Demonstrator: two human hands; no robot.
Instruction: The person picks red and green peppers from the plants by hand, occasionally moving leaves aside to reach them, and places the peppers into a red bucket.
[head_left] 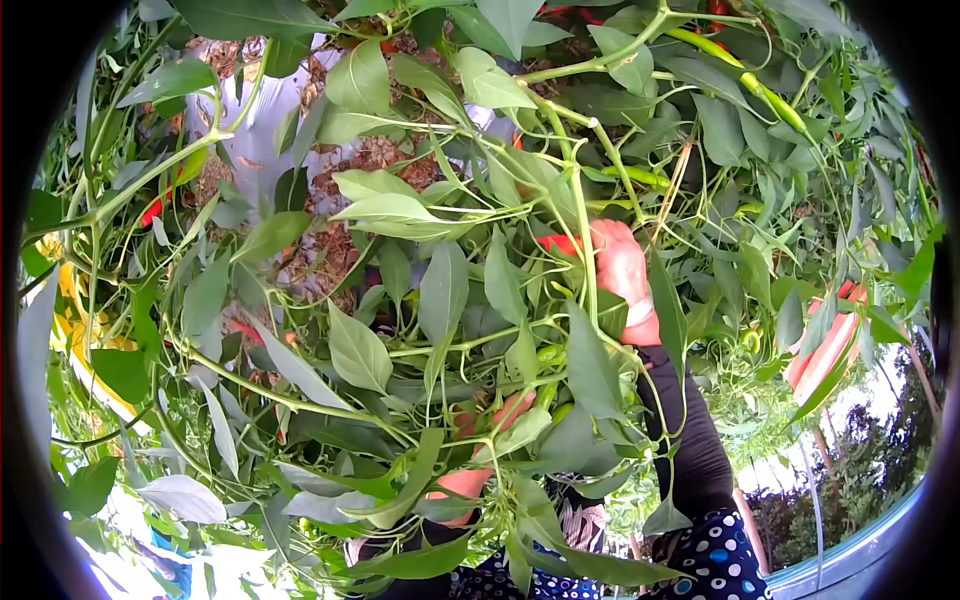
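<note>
My right hand [622, 268] reaches up among the pepper plants with its fingers curled closed. A red chili pepper [560, 243] sticks out to the left from its fingers. A green stem [583, 240] runs just in front of this hand. Lower down, my left hand [510, 412] is mostly covered by leaves. Parts of its fingers and wrist show between them, but what it touches is hidden. Around both hands are green leaves [445, 290] and thin branches.
Long green peppers [770, 105] hang at the upper right. Another red pepper [152, 211] shows at the left. Pale plastic sheeting [262, 130] with dry leaf litter covers the ground. A yellow object [78, 310] stands at the left edge, and a pink-red striped thing [826, 345] at the right.
</note>
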